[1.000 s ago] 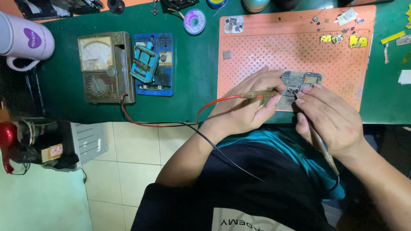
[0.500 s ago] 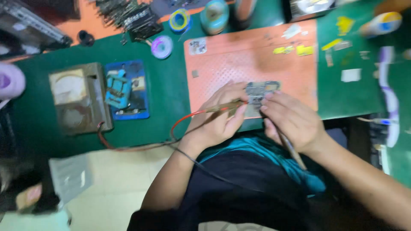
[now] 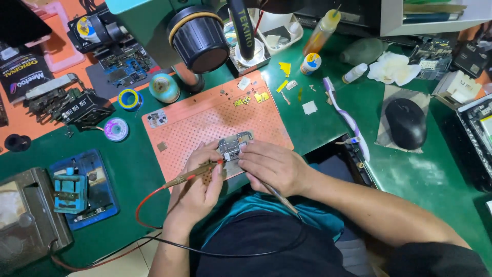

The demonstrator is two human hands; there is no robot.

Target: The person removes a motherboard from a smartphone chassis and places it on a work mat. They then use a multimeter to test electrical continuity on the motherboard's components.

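Head view: over the last second the camera has tilted up and swung; the analogue meter that lay at ten o'clock has slid to the lower-left corner, and the black microscope head (image 3: 199, 38), the black computer mouse (image 3: 405, 123) and the white-and-purple toothbrush (image 3: 347, 119) have come into sight. The hands themselves have hardly shifted, so the probing goes on at the same spot; only the gaze has lifted.

The left hand (image 3: 197, 184) pinches a slim brown test probe with a red lead (image 3: 192, 176) between thumb and fingers, its tip touching the small grey circuit board (image 3: 233, 151). The right hand (image 3: 271, 165) is curled, fingers pressed together on the board's right edge, with a second thin probe shaft (image 3: 281, 199) running out under the palm toward five o'clock.

The board lies on the orange perforated silicone mat (image 3: 205, 120), at the mat's six o'clock edge, between both hands. A blue board-holder jig (image 3: 77, 190) sits well apart at nine o'clock on the green bench mat (image 3: 435, 174).
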